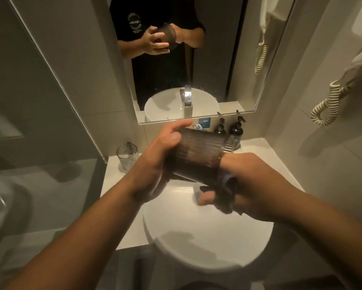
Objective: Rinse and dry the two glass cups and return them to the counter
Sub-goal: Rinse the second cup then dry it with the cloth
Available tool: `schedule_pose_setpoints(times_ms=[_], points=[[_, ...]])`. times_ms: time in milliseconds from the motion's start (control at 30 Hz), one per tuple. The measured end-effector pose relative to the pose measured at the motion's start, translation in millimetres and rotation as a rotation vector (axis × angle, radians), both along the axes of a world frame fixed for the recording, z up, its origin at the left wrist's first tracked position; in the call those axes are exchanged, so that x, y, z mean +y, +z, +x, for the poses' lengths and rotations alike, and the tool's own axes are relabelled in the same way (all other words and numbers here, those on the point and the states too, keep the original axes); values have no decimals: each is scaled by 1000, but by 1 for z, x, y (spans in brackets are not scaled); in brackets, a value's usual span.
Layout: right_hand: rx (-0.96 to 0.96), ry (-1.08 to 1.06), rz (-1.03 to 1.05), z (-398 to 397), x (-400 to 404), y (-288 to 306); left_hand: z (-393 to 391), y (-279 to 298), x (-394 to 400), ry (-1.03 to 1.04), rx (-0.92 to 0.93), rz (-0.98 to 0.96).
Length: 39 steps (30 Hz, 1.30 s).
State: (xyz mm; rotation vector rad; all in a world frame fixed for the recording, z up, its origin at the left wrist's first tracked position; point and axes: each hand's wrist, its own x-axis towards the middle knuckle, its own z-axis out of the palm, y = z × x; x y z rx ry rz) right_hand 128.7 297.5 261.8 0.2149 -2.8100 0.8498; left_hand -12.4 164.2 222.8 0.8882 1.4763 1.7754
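Observation:
A ribbed glass cup [199, 153] lies on its side above the white round basin [197, 237], its mouth turned to the right. My left hand [155, 164] grips the cup round its base. My right hand [249, 185] holds a dark cloth [224, 191] that is pushed into the cup's mouth, and the cloth makes the cup look dark. The second ribbed glass cup [127, 156] stands upright on the white counter [117, 181] at the left, apart from both hands.
Two dark pump bottles [236, 128] stand at the back of the counter under the mirror [176, 59]. The chrome tap shows only as a reflection. A drain [195, 198] sits in the basin. A coiled cord [326, 101] hangs on the right wall. A glass partition [50, 101] stands on the left.

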Motion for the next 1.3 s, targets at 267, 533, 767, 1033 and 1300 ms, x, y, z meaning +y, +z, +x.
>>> schedule_pose_setpoints(times_ms=[267,533,767,1033,1300], points=[[28,-98,-33,1,-7,3,7,-6,13,269,154,98],[-24,-71,-639,-5,8,-4,2,-16,13,236,358,240],[9,53,404,-13,9,-8,-11,-2,16,35,-121,-13],[-51,-55,-238,-8,1,-6,-4,-17,17,225,191,208],[-57,-54,-480,-16,20,-2,-11,1,11,98,62,25]])
